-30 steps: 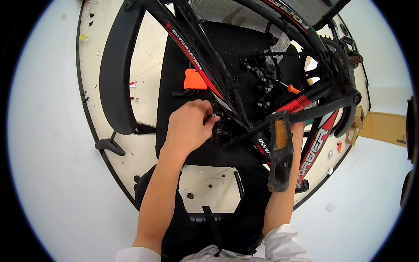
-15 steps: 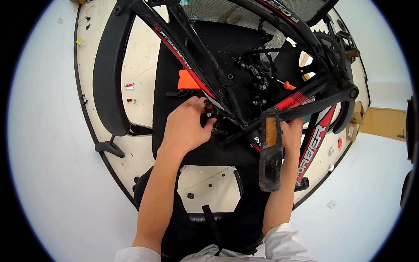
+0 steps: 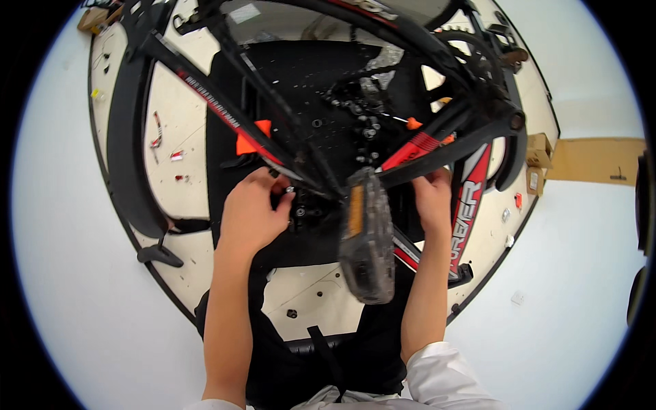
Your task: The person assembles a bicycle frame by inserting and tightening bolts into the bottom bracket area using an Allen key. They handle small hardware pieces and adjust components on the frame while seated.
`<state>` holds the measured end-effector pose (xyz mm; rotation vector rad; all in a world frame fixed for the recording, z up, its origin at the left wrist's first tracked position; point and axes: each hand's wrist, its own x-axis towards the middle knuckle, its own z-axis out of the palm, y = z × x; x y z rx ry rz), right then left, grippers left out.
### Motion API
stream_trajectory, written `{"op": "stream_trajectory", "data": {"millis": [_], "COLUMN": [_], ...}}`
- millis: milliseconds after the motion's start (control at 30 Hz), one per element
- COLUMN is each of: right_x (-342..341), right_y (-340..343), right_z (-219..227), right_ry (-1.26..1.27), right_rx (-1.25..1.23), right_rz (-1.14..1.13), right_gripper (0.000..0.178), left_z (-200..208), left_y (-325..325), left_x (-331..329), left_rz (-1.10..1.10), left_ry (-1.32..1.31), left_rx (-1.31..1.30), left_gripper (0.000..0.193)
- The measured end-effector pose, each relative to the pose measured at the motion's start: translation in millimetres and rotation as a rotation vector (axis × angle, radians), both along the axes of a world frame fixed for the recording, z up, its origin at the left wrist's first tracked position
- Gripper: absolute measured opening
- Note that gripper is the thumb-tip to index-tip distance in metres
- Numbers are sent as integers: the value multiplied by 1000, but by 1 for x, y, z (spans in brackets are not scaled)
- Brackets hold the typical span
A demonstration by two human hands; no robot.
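Note:
A black bicycle frame [image 3: 217,104] with red and white panels lies across a black chair seat [image 3: 273,254]. My left hand [image 3: 251,210] is closed at the end of the frame's slim tubes, thumb and fingers pinching a small black part with a silver bolt [image 3: 290,190]. Beside the thumb sit more dark metal pieces [image 3: 301,213]. My right hand [image 3: 433,198] has its fingers curled under the crank arm [image 3: 451,150]; their tips are hidden, so what they grip cannot be told. Between the hands hangs a blurred black pedal [image 3: 367,246] with an amber reflector [image 3: 356,210].
Small bolts and metal parts [image 3: 369,130] and an orange-handled screwdriver [image 3: 413,124] lie on the seat. An orange block [image 3: 253,137] shows behind a tube. A black armrest [image 3: 133,157] curves up at left. Cardboard boxes [image 3: 539,150] stand right; small items [image 3: 292,313] dot the floor.
The view has shifted, so everything appears further left. The pedal has swung left and turned, and the tube now covers part of the orange block. Both hands keep their places at the frame.

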<state>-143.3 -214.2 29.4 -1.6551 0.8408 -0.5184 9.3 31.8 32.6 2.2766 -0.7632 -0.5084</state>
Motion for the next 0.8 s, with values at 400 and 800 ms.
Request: {"op": "stream_trajectory", "data": {"millis": [400, 800], "right_x": [3, 0], "right_y": [1, -1], "right_z": [5, 11], "right_ry": [42, 162], "right_rx": [11, -66], "right_rz": [79, 113], "right_gripper": [20, 22], "left_z": [-15, -7], "left_y": [-3, -12], "left_x": [-2, -11], "left_rz": [-69, 91], "left_ry": [-225, -107], "left_rx": [9, 13], "left_gripper": [20, 25]}}
